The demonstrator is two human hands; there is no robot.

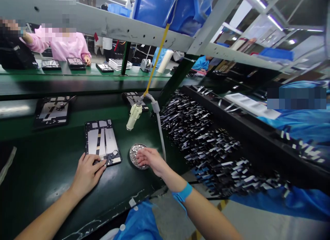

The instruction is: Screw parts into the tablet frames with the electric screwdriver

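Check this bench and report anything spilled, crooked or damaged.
Nothing stands out. The left hand rests on the near edge of the opened tablet, lying flat on the belt. The right hand reaches into the screw dish; no screws show outside it.

Left hand [86, 173] rests on the tablet [102, 141]'s near edge; right hand [151, 158] reaches fingertips into the screw dish [135, 154] beside it.
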